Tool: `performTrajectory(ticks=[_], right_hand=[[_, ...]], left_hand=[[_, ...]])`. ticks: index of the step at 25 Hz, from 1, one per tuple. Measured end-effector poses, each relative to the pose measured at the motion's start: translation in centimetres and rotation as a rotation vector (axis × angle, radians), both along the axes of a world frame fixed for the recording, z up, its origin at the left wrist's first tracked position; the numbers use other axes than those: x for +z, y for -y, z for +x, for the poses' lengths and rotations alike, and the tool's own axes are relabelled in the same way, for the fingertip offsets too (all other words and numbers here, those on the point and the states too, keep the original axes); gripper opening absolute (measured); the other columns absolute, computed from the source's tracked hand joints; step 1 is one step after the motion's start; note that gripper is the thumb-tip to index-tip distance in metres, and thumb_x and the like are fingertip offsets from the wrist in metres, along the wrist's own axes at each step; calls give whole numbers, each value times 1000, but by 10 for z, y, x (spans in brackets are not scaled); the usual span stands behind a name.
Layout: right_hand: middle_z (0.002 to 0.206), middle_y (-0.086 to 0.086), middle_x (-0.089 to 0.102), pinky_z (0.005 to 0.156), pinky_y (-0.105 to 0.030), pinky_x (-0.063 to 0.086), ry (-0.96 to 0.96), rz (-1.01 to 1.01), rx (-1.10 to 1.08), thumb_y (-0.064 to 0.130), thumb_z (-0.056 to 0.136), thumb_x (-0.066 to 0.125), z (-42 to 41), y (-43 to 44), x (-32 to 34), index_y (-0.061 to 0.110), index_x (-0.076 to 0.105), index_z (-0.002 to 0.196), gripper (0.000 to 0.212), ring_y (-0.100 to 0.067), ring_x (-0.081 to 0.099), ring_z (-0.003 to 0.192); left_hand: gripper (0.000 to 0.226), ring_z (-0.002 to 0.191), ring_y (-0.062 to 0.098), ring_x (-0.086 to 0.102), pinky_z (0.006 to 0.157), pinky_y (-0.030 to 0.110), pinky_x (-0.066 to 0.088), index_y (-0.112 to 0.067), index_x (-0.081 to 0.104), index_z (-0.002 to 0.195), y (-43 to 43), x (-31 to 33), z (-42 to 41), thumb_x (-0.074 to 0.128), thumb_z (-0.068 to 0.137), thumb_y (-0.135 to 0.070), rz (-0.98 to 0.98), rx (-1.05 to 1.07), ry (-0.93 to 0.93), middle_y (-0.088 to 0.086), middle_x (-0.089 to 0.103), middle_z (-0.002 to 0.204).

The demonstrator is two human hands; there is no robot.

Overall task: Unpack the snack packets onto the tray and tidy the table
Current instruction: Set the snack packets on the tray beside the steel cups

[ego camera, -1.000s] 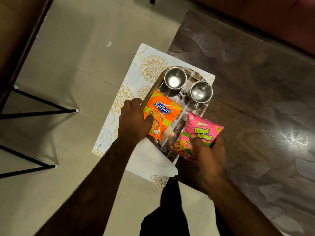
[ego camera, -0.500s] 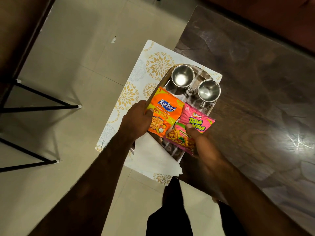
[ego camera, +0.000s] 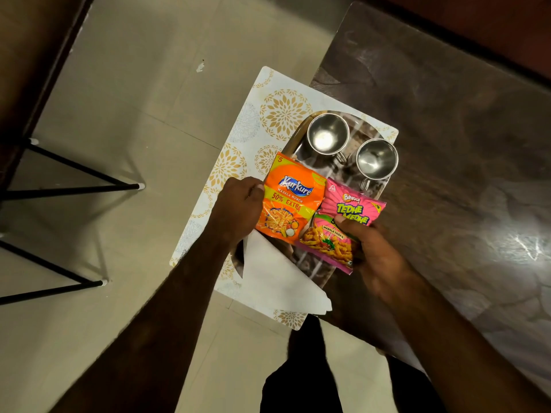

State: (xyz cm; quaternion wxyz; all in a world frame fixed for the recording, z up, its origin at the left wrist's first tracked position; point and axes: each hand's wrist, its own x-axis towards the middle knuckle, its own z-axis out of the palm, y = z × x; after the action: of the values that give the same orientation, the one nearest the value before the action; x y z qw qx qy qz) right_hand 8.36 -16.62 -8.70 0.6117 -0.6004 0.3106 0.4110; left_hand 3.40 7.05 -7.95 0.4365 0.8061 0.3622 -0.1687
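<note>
Orange Kurkure packet (ego camera: pixel 290 202): lay on tray (ego camera: pixel 316 271), left hand (ego camera: pixel 238 210) gripping its 9 o'clock edge. Pink Bingo packet (ego camera: pixel 343 225): touching it at 3 o'clock, pinched by right hand (ego camera: pixel 375 251). Two steel cups (ego camera: pixel 328 137) stood at tray's 12 o'clock.

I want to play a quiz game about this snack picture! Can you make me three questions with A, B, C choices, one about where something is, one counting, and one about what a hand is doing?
1. Where are the steel cups?
A on the floor
B on the tray
C in a hand

2. How many snack packets?
A two
B four
C five

3. What is the right hand doing?
A holding the pink packet
B waving
C lifting a cup

Answers: B, both cups stand at the tray's far end; A, one orange packet and one pink; A, its thumb presses on the pink packet.
</note>
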Motion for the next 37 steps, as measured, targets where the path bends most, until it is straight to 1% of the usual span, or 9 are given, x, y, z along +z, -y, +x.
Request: performTrajectory(ticks=[3,9,13,16,19,23,26,32,37], right_hand=[[120,-19,75,86,-54,61,-25,60,-57,11,85,78,2,-3,-1,9,60,136,54,-40,74,106],[119,-20,75,81,-51,62,-82,166,-44,5,87,72,10,-4,-5,6,68,128,42,-41,74,104],[124,-21,73,93,-58,58,-110,187,-50,6,81,74,14,-3,-7,5,66,131,50,-44,70,111],[124,-21,73,89,-56,59,-116,206,-65,5,79,74,14,-3,-8,5,66,131,52,-44,71,110],[119,-20,75,78,-51,62,-130,219,-72,4,78,74,14,-4,-8,6,69,127,49,-41,75,100],[116,-20,76,81,-53,62,-145,206,-76,5,72,76,15,-7,-6,9,72,119,47,-40,76,97],[114,-19,77,81,-54,62,-157,181,-85,5,72,76,17,-8,-3,10,73,115,44,-41,76,96],[126,-24,71,100,-65,50,-201,90,-78,-1,84,69,20,-4,4,3,64,132,48,-48,67,115],[124,-24,72,89,-57,57,-243,49,-63,-4,86,66,25,-6,13,2,63,132,46,-44,71,106]], left_hand=[[40,111,29,61,100,47,49,-11,62,126,-2,-1,4,37,107,-35,-35,14,-41,18,61,123],[48,103,28,67,98,46,52,-7,65,120,-1,-1,5,32,108,-40,-183,10,-69,18,69,113],[38,126,34,51,109,43,41,-9,58,133,-13,-4,4,52,100,-27,189,-12,-81,19,53,135],[61,133,40,44,111,47,38,-8,42,145,-36,-6,4,63,90,-21,311,23,-194,20,45,144],[61,123,40,55,102,48,46,-4,43,139,-54,-7,9,69,89,-26,226,39,-247,20,57,133],[22,103,35,63,81,38,47,-6,60,107,-49,5,11,64,92,-21,266,-36,-107,14,68,111],[18,98,38,63,75,36,41,-12,57,110,-40,18,5,62,94,-20,319,-65,-72,11,70,108],[15,97,40,63,75,39,46,-19,58,107,-54,64,12,59,93,-22,429,-116,-40,11,70,103],[24,98,42,62,76,42,48,-20,58,118,-65,107,16,58,95,-22,534,-174,-9,14,69,106]])
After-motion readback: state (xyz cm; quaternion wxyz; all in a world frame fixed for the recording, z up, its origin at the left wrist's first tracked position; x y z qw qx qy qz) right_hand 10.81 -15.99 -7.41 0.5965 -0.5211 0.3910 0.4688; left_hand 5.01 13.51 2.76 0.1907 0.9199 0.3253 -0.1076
